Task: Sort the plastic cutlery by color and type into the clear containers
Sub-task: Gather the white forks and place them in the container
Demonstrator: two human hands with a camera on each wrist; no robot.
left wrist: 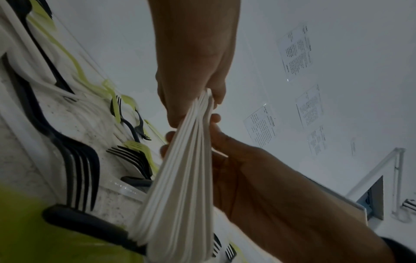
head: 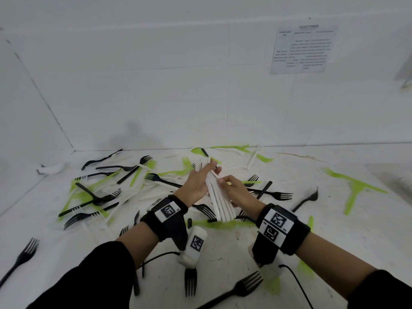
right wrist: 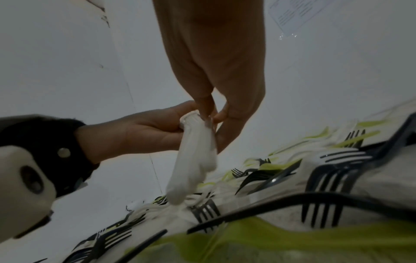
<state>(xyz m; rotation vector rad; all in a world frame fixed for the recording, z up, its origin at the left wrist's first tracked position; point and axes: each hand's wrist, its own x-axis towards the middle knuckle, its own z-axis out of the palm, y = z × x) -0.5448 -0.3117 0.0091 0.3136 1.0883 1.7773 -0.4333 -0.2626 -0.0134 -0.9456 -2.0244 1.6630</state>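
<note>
White tabletop (head: 223, 264) is stretching out under us, and we are working through it from our own edge outward. Nearest us, black forks (head: 243, 288) are lying loose on it, tines pointing every way, with smears of lime-green pieces among them.

Just past those, we are holding the bundle of white cutlery (head: 219, 202) between both hands, above the scatter. Our left hand (head: 196, 186) is wrapping it from the left, fingers curled around the far half. Our right hand (head: 234, 190) is pinching it from the right near the middle, thumb and fingertips closed on the stack. In the left wrist view the pieces are lying flat against one another and fanning out toward the camera; which type they are we cannot tell for sure.

What the coming move hangs on is the bundle's long axis: it is running from the splayed near end by our wrists up and away toward the wall (head: 156, 85), tilted slightly left. Both hands are sitting on it, so neither is nearer; we judge we are squaring the stack so it can go into a container lengthwise.

Farther out, the main heap of black, white and green cutlery (head: 116, 186) is spreading left and right. We are seeing no clear container in any view. On the wall a printed sheet (head: 303, 49) is hanging.
</note>
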